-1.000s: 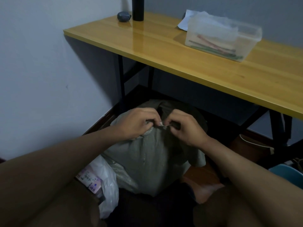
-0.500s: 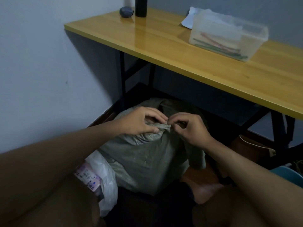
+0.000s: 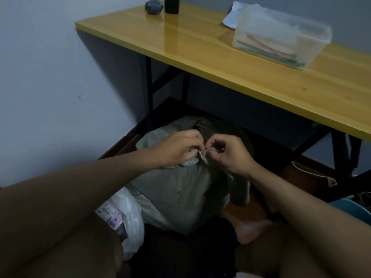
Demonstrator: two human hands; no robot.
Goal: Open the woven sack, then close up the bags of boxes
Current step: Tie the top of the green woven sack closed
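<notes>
A grey-green woven sack (image 3: 180, 189) is seen on the floor under the front edge of a yellow wooden bench (image 3: 220, 63), between the person's knees. Its gathered mouth is bunched at the top, where both hands meet. The bunched fabric is gripped by the left hand (image 3: 178, 148), its fingers curled over the gather. A thin, pale tie (image 3: 209, 150) at the sack's mouth is pinched between the thumb and fingers of the right hand (image 3: 232, 155). The two hands are held just beside each other, nearly touching. A white plastic bag (image 3: 128, 217) with a printed box inside is seen against the sack's lower left side, beside the left knee. On the bench a clear plastic container (image 3: 281, 43) is placed, with a dark cylinder (image 3: 172, 5) and a small dark round object (image 3: 153, 8) near the far corner.
</notes>
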